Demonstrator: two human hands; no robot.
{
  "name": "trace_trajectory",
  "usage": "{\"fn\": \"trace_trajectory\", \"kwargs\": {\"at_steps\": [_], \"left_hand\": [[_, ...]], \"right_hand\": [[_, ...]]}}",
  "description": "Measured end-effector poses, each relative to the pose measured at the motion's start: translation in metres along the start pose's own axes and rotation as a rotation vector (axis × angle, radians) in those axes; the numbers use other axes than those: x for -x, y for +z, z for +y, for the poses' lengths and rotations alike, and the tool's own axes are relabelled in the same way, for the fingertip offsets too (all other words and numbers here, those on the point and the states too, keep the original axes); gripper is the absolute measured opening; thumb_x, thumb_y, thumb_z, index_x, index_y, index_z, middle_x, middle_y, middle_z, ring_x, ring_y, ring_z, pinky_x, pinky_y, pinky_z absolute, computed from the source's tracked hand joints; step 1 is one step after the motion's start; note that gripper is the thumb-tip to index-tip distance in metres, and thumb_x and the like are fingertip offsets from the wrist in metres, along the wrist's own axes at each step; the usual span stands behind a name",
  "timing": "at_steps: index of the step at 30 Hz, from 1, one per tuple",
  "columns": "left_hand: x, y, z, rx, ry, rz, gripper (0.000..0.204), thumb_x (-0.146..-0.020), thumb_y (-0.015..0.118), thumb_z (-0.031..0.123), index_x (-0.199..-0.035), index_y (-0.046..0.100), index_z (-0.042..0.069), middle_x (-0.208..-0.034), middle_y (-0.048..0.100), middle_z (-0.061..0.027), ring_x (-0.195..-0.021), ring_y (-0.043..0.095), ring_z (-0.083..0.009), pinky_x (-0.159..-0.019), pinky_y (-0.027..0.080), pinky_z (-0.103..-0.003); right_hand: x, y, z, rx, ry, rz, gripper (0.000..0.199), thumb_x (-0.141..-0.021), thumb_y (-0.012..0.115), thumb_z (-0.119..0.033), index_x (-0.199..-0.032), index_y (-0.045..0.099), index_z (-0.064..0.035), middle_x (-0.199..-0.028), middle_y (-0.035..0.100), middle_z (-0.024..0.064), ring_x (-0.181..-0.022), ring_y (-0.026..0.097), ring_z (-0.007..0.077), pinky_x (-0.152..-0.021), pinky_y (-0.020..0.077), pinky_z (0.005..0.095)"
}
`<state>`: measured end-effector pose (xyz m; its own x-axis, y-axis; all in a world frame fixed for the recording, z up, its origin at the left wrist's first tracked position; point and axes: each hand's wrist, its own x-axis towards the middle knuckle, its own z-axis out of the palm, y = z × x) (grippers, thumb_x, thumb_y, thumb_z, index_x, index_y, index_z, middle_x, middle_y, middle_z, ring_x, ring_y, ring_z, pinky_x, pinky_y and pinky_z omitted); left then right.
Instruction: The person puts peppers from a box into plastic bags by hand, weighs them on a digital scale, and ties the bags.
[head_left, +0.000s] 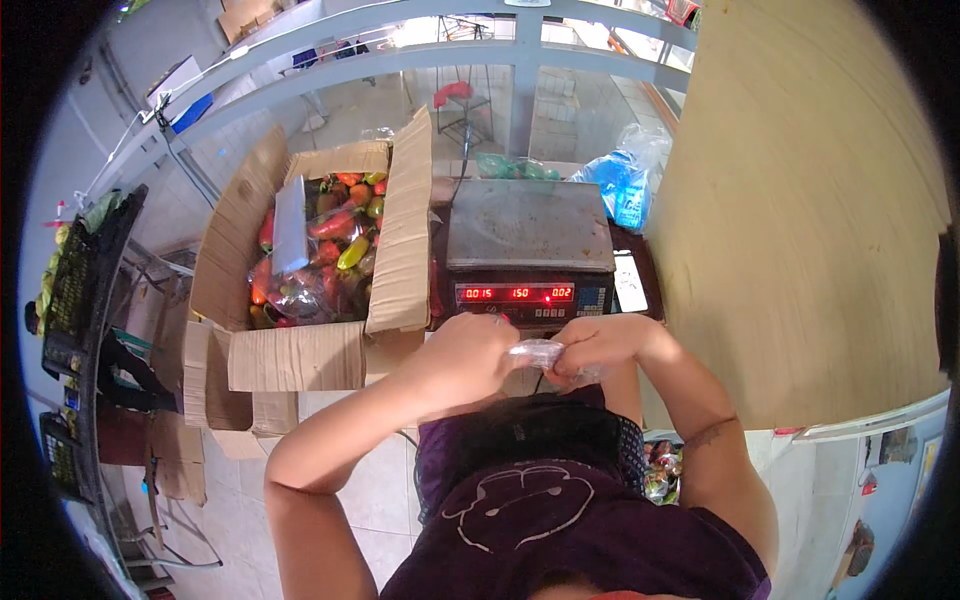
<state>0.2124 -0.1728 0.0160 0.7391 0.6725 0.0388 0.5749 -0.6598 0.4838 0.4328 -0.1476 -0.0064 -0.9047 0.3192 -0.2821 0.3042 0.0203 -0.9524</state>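
Observation:
My left hand (pixel 470 355) and my right hand (pixel 600 345) are both closed on a clear plastic bag (pixel 538 352), stretched between them just in front of the scale. What the bag holds, if anything, is hidden by my fingers. Right beyond my hands stands a digital scale (pixel 530 225) with a bare metal plate and a lit red display (pixel 515 294). To the left, an open cardboard box (pixel 400 230) holds red, green and yellow peppers (pixel 340 222), some of them in clear plastic. A pale, flat rectangular piece (pixel 291 228) lies on top of the peppers.
Behind the scale are green plastic bags (pixel 515 167); a blue and clear plastic bundle (pixel 625 185) sits at its far right. A white card (pixel 629 282) lies beside the scale. A tall wooden panel (pixel 800 220) closes off the right side. Dark crates (pixel 85 270) with produce stand far left.

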Motion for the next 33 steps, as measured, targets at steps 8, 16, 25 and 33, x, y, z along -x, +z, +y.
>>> {"fn": "trace_trajectory", "kwargs": {"at_steps": [8,16,25,33], "left_hand": [[0.005,0.0,-0.032,0.903,-0.155,-0.042,0.02,-0.088,0.053,0.02,-0.079,0.06,0.004,-0.065,0.055,0.0016,-0.061,0.049,-0.0059,-0.057,0.041,-0.022],[-0.048,-0.039,0.031,1.308,0.357,0.385,0.01,-0.087,0.051,0.009,-0.089,0.056,0.001,-0.081,0.056,-0.0016,-0.072,0.052,-0.0095,-0.066,0.042,-0.021],[-0.032,-0.036,0.001,1.049,0.542,0.309,0.014,-0.087,0.049,0.005,-0.098,0.056,0.001,-0.106,0.044,-0.0079,-0.093,0.047,-0.0169,-0.08,0.038,-0.026],[-0.02,-0.062,0.005,1.246,0.409,0.257,0.007,-0.081,0.054,0.002,-0.084,0.059,-0.002,-0.103,0.049,-0.0091,-0.082,0.052,-0.0165,-0.072,0.042,-0.026]], "right_hand": [[0.007,-0.006,0.03,-0.858,-0.164,0.255,0.026,-0.084,0.046,-0.017,-0.06,0.041,-0.0062,-0.058,0.039,0.0013,-0.051,0.039,0.0158,-0.049,0.0317,0.0289],[-0.008,0.008,0.002,-1.022,-0.745,-0.042,0.034,-0.09,0.04,-0.034,-0.068,0.044,-0.0081,-0.06,0.043,0.0039,-0.046,0.039,0.0159,-0.047,0.0297,0.0298],[-0.001,0.001,-0.012,-0.199,-0.813,0.843,0.033,-0.086,0.055,-0.019,-0.111,0.047,0.0017,-0.08,0.056,0.0103,-0.064,0.056,0.0173,-0.059,0.0465,0.0297],[-0.024,0.01,-0.02,0.14,-0.933,1.189,0.049,-0.078,0.065,-0.017,-0.118,0.044,0.0017,-0.112,0.052,0.011,-0.101,0.052,0.0189,-0.087,0.0409,0.0311]]}}
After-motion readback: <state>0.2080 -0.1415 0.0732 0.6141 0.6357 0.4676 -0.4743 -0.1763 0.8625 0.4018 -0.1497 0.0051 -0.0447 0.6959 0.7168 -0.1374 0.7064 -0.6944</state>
